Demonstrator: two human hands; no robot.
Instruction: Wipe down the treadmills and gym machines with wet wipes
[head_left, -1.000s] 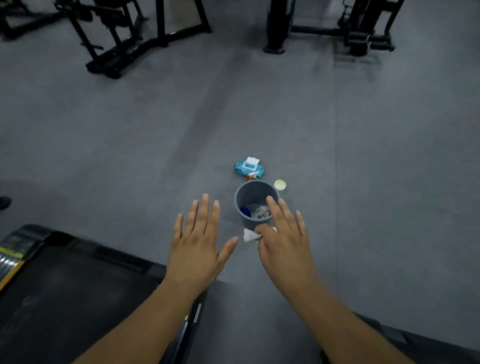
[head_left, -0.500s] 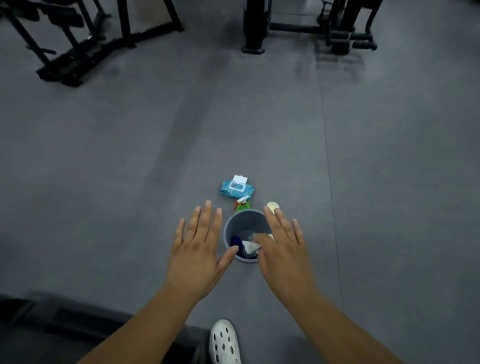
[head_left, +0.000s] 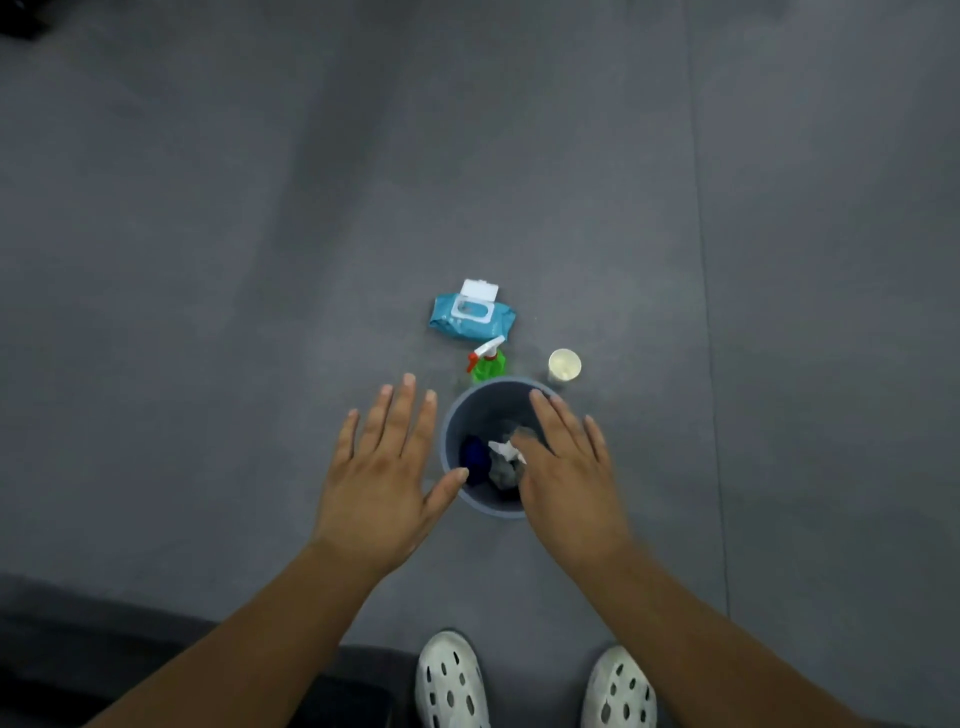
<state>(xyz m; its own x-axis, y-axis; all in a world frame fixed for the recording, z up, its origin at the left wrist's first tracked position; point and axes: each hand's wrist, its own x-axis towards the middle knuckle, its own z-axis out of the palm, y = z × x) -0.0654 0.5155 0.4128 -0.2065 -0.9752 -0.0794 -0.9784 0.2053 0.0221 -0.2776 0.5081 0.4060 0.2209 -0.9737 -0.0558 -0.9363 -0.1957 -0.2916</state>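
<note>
A used white wet wipe hangs over the mouth of a grey waste bin on the floor. My right hand hovers over the bin's right side, fingers straight, its thumb pinching the wipe. My left hand is spread flat just left of the bin and holds nothing; its thumb tip is near the rim. Inside the bin lie crumpled wipes and something blue. A blue wet-wipe pack with its white lid flipped up lies on the floor beyond the bin.
A green spray bottle and a small pale cup stand just behind the bin. My white perforated shoes are at the bottom edge. A dark treadmill edge fills the bottom left. Grey floor lies all around.
The view has tilted down and drawn closer to the bin; the gym machines have left the frame. My right hand with the wipe now sits over the bin opening.
</note>
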